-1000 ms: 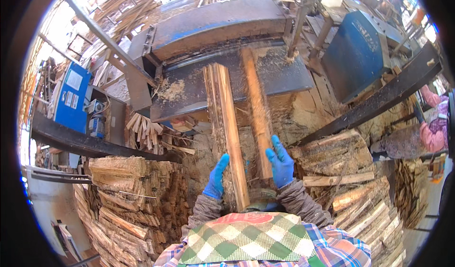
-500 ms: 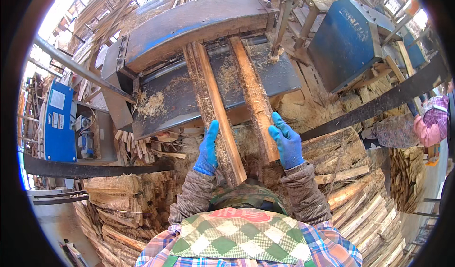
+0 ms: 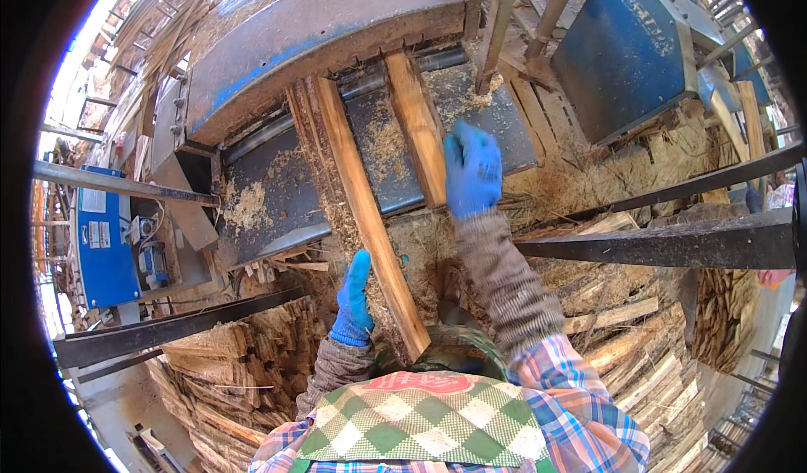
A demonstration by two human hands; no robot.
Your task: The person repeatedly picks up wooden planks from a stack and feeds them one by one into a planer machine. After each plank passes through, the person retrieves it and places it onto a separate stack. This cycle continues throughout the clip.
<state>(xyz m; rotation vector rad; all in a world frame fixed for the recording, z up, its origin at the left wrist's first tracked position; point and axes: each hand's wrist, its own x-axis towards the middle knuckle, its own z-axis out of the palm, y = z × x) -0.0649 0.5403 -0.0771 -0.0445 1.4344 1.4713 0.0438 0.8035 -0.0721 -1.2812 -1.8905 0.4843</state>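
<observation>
Two long, rough-edged wooden boards lead from the dark metal machine bed toward me, their far ends beneath the machine's hood. On the left side of the longer left board (image 3: 370,212), my left hand (image 3: 355,303) in a blue glove is closed around its edge near the near end; its fingers are partly hidden under the wood. The right board (image 3: 418,124) lies with a broad, flat face up. My blue-gloved right hand (image 3: 475,170) is at that board's right edge near its near end, fingers curled against it and slightly blurred.
The rusty blue-streaked hood (image 3: 319,32) spans the sawdust-strewn machine bed (image 3: 294,208). A blue control box (image 3: 108,246) stands left, a blue housing (image 3: 622,57) right. Dark metal bars (image 3: 656,242) cross either side of me. Stacked wood (image 3: 244,347) lies on both sides.
The right board has slid farther under the hood, with my right hand following forward and left. The left board's near end has shifted slightly toward me. My left hand has moved lower and left.
</observation>
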